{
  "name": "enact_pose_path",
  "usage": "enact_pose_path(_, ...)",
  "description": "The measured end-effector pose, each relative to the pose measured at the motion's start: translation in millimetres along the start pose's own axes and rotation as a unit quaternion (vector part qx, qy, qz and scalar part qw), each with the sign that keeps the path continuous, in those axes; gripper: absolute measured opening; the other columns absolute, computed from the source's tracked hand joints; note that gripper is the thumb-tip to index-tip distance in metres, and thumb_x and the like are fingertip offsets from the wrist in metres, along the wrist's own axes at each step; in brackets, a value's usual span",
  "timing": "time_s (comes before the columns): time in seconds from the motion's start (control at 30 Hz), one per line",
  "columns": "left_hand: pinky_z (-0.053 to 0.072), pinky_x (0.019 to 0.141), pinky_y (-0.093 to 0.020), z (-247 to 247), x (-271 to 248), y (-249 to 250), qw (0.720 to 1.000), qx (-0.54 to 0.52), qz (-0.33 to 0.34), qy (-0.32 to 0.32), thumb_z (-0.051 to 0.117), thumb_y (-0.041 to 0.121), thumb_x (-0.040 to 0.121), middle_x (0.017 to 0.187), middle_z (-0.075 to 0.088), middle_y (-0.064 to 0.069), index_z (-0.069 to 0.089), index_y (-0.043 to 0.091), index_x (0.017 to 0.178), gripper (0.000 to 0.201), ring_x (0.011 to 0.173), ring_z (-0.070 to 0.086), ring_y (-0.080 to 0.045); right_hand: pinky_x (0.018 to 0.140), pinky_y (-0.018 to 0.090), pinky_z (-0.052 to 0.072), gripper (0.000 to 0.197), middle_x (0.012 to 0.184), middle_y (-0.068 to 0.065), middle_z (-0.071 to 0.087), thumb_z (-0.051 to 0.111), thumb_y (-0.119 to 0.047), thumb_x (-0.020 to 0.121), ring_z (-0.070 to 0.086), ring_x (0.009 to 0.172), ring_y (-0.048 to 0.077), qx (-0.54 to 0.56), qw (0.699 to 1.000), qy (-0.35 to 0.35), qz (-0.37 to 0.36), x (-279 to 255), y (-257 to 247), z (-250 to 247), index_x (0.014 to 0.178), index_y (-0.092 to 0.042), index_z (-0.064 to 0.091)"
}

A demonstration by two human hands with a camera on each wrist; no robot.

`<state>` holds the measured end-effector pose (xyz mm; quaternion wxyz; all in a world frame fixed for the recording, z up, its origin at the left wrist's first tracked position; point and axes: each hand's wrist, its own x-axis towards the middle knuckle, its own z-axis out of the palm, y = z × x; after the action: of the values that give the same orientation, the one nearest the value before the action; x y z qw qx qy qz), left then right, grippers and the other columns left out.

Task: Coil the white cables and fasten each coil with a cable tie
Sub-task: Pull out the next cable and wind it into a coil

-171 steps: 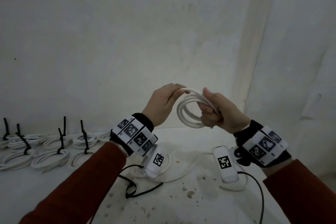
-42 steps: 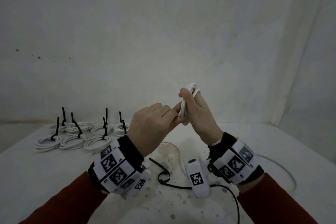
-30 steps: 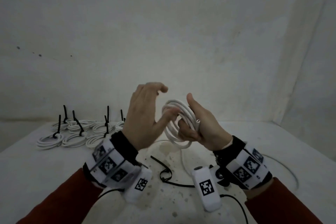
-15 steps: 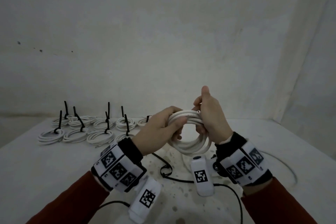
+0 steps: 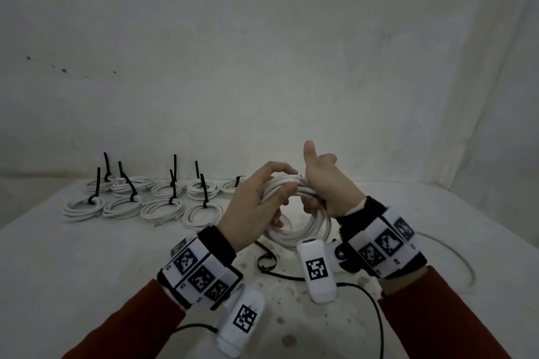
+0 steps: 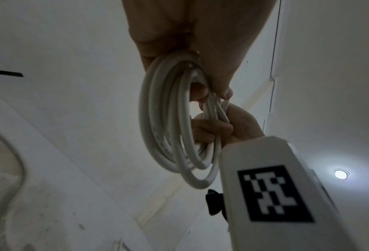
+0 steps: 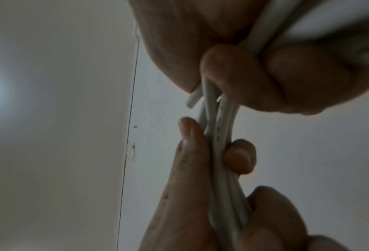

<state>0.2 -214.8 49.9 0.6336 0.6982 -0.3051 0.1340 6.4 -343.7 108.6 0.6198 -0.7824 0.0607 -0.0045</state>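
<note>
A coiled white cable (image 5: 303, 227) hangs upright above the table between both hands. My left hand (image 5: 256, 204) grips the top of the coil (image 6: 166, 122) from the left, thumb and fingers curled round its strands. My right hand (image 5: 323, 183) grips the same top part from the right, its fingers curled through the loop and its thumb sticking up. A cut cable end (image 7: 193, 100) pokes out between the two hands. In the right wrist view the strands (image 7: 220, 152) run pinched between the fingers of both hands. No tie is on this coil.
Several tied white coils (image 5: 163, 207) with upright black tie tails lie in rows at the back left of the white table (image 5: 73, 271). A loose black cable tie (image 5: 267, 262) lies under my hands. A loose white cable (image 5: 463, 262) curves at the right. Walls stand close behind and to the right.
My left hand, which was lifted off the coil a second ago, came back and gripped its top. The coil has turned to hang as a full loop. My right thumb now points up.
</note>
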Motion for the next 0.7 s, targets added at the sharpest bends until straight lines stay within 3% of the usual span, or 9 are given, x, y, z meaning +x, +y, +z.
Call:
enact_pose_path(0.13,0.05,0.044,-0.029,-3,-2,2,0.998,0.051,0.032,0.018,0.06,0.034,0.086,0.067,0.061,0.002,0.06,0.026,0.102,0.018,0.042,0.052,-0.017,0.034,0.016,0.032,0.064,0.038,0.002,0.04,0.023,-0.059,0.097,0.03,0.023,0.012,0.014,1.0,-0.022,0.015,1,2,3,0.133,-0.006,0.017)
enact_pose_path(0.27,0.039,0.052,-0.011,0,-3,2,0.989,0.113,0.092,0.035,0.059,0.024,0.09,0.075,0.065,0.012,0.058,0.026,0.098,0.008,0.05,0.053,0.004,0.037,0.016,0.032,0.064,0.031,-0.002,0.035,0.023,-0.06,0.097,0.029,0.024,0.012,0.023,0.998,-0.057,0.018,5,6,5,0.134,-0.008,0.018)
enact_pose_path(0.33,0.038,0.056,-0.013,-2,-3,-1,0.99,0.108,0.088,0.039,0.059,0.027,0.091,0.078,0.06,0.014,0.061,0.034,0.1,0.012,0.055,0.053,0.005,0.037,0.018,0.033,0.066,0.032,-0.001,0.037,0.025,-0.062,0.096,0.031,0.024,0.013,0.026,0.997,-0.068,0.02,11,9,3,0.135,-0.008,0.024)
enact_pose_path(0.4,0.04,0.06,-0.016,-3,-3,-4,0.99,0.101,0.089,0.028,0.058,0.033,0.091,0.088,0.057,0.009,0.063,0.041,0.106,0.018,0.063,0.055,0.002,0.037,0.018,0.034,0.056,0.033,0.0,0.037,0.027,-0.064,0.095,0.031,0.024,0.013,0.04,0.995,-0.083,0.026,17,13,2,0.123,-0.015,0.03)
enact_pose_path(0.5,0.047,0.079,-0.023,0,-4,-4,0.987,0.115,0.103,0.046,0.062,0.036,0.086,0.096,0.06,0.006,0.068,0.038,0.098,0.013,0.088,0.062,-0.01,0.036,0.019,0.033,0.044,0.033,-0.001,0.037,0.027,-0.066,0.094,0.031,0.025,0.013,0.063,0.991,-0.113,0.04,20,20,0,0.103,-0.022,0.029)
enact_pose_path(0.6,0.045,0.079,-0.025,4,-4,-3,0.988,0.093,0.08,0.097,0.07,0.025,0.083,0.091,0.062,0.008,0.069,0.037,0.084,0.012,0.088,0.062,-0.01,0.036,0.018,0.032,0.05,0.035,-0.001,0.038,0.024,-0.063,0.096,0.031,0.025,0.013,0.082,0.987,-0.134,0.031,16,21,-1,0.086,-0.015,0.033)
enact_pose_path(0.7,0.046,0.075,-0.027,1,0,-8,0.985,0.073,0.065,0.143,0.07,0.019,0.083,0.09,0.064,0.004,0.068,0.036,0.08,0.018,0.082,0.062,-0.01,0.038,0.022,0.038,0.05,0.051,0.007,0.048,0.027,-0.06,0.096,0.041,0.031,0.019,0.175,0.971,-0.161,-0.001,8,17,-7,0.093,-0.011,0.037)
